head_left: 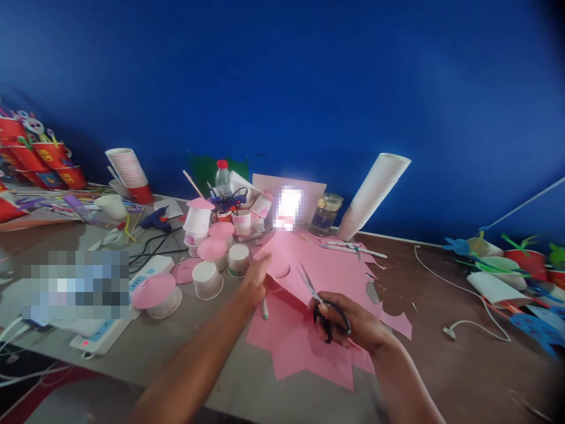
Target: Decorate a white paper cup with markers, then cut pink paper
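Note:
My right hand [342,321] has its fingers in the black handles of a pair of scissors [311,285], whose blades stand slightly apart and point up and left. My left hand [258,278] pinches the left edge of a pink paper sheet [293,256] and lifts it off the table. A round shape shows at the sheet's left side. Under it lie more pink sheets [304,359] with jagged, cut edges. A marker [265,308] pokes out below my left hand. The blade tips are close to the lifted sheet; whether they touch it I cannot tell.
Upturned paper cups [207,280], some topped with pink paper discs [154,290], stand left of my hands beside a power strip [152,268]. A leaning stack of white cups [373,197] and a glass jar [326,215] stand behind. A white cable [479,323] lies right.

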A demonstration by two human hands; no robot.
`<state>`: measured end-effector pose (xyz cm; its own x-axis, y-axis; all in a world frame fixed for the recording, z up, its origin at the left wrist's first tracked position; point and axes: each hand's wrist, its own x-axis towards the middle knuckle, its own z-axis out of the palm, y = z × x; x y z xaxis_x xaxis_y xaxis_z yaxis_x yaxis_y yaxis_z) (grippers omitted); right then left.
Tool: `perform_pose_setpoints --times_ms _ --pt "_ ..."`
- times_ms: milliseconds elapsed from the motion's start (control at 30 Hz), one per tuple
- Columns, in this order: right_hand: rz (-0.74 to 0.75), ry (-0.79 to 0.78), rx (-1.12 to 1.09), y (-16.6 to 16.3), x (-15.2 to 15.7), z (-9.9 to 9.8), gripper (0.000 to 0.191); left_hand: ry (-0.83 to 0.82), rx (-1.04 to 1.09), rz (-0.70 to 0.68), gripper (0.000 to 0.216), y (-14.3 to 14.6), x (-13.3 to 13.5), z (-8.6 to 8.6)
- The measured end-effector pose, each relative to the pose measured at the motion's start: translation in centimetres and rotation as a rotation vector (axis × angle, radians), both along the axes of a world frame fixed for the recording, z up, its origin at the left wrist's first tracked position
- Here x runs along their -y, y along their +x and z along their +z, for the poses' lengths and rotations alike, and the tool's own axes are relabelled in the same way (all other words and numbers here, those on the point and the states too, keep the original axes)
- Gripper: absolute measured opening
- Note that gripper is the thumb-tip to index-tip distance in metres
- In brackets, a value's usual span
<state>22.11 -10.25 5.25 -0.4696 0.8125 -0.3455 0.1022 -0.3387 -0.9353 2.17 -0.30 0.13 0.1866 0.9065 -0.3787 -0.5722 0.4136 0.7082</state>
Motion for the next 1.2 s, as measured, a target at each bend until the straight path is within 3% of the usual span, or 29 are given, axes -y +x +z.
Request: perform_pose_setpoints --times_ms 67,167,333,433,600,767,1033,1200 --pt "-0.030 0.018 0.003 0.7 -0.2 0.0 0.049 -0.017 -0.018 0.004 0.031 0.1 0.2 0.5" --pt "0.050 -0.005 0.070 0.5 -0.5 -0.5 0.042 -0.019 -0.024 0.049 0.023 0.1 0.4 1.5" --pt "0.068 0.046 0.330 -0.4 -0.5 -1.1 0.026 -0.007 0.050 0.028 0.014 -0.3 0.1 2.6" --pt "0.063 0.103 0.436 -0.7 -0.4 -1.1 0.024 -0.040 -0.028 -0.044 0.014 -0.7 -0.2 2.5" --pt "0.070 0.173 0.570 -0.8 -0.3 -0.8 0.026 -0.061 -0.266 -0.278 0.028 -1.4 -0.1 2.2" --pt "0.044 0.144 0.566 -0.2 -0.4 -0.7 0.028 0.019 -0.417 -0.351 0.029 -2.1 0.2 2.5" --pt "0.052 0.137 0.453 0.4 -0.9 -0.6 0.025 0.059 -0.350 -0.412 0.028 -2.3 -0.1 2.1" --pt "0.021 0.116 0.369 -0.1 -0.9 -0.6 0.025 -0.059 -0.176 -0.281 0.023 -1.7 -0.3 2.2"
